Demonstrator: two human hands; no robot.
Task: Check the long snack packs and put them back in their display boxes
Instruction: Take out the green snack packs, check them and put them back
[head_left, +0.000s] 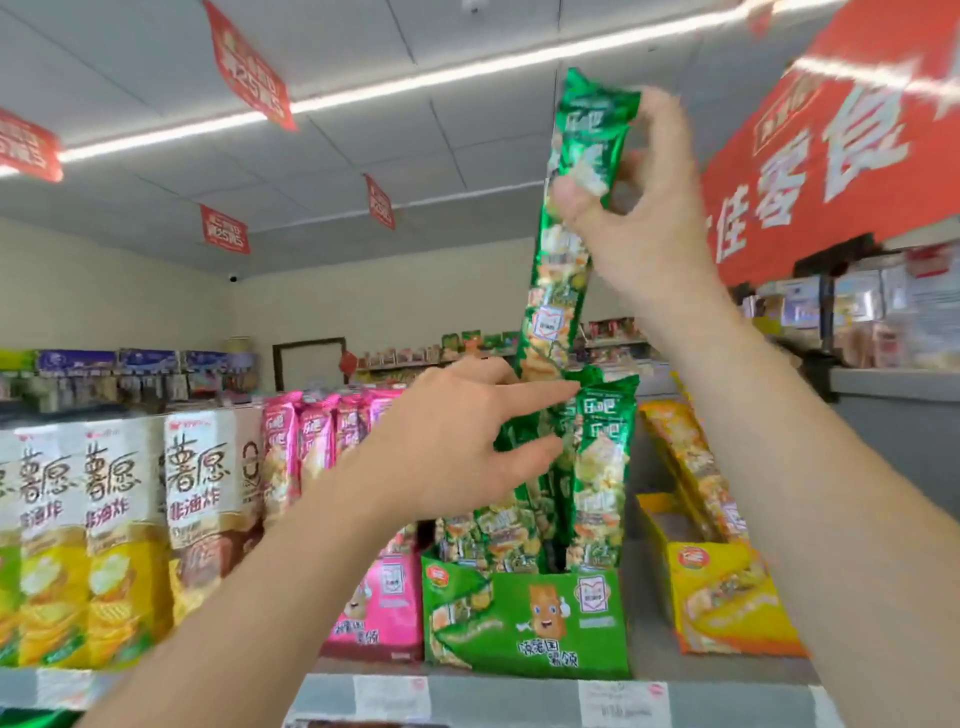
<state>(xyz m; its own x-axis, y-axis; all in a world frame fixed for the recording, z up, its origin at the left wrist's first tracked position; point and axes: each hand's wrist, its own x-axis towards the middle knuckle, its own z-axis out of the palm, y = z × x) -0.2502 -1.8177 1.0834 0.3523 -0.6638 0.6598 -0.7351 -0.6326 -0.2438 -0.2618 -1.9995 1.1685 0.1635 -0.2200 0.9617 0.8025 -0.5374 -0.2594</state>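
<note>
My right hand (639, 218) pinches the green pack (558, 291) near its top. The pack stands almost upright (top leaning slightly right), with its lower end above the green box (524, 623). My left hand (457, 441), fingers spread, seems to touch the packs standing there (597, 467).

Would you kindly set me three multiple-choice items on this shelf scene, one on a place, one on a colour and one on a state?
1. What stands directly left of the green box?
A. a yellow box
B. a pink box
C. a basket

2. What colour is the pack in the right hand?
A. green
B. pink
C. yellow

3. How is the left hand?
A. gripping a pack
B. open, fingers straight
C. closed in a fist

Answers:
1 B, the pink box adjoins the green one's left side.
2 A, the raised pack is green.
3 B, it reaches toward the boxed packs and holds nothing.
</note>
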